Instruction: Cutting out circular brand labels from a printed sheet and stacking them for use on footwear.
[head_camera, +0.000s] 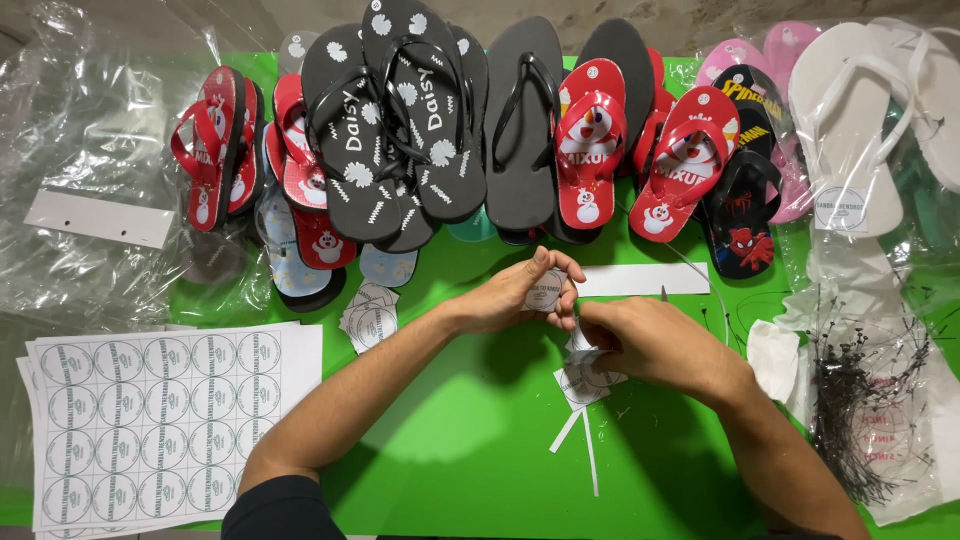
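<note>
Nearest to us, at the near left, lies the sheet of round labels (150, 425), a white stack with rows of printed circles, resting on the green counter (470, 450). Going from large to small: along the far edge we see a row of flip-flops, the black pair with flower marks (395, 120), a plain black one (522, 125), red ones with a snowman picture (590, 140) and big white ones (850, 110) at the far right. Clear plastic bags (80, 150) fill the far left, and a bag of thin black fasteners (865, 410) sits at the right.

In the middle, our left hand (515, 295) pinches a small round label (545, 288) between thumb and fingers, held up just above the counter. Our right hand (650, 345) is closed over a small bundle of cut labels (585, 380), pressing them near the counter; thin paper strips (580, 445) lie below it. A little pile of cut labels (370, 320) waits to the left.

We judge that the step in hand is separating one label from its backing. This needs a fine grip at the edge, so the label does not tear or fold.
</note>
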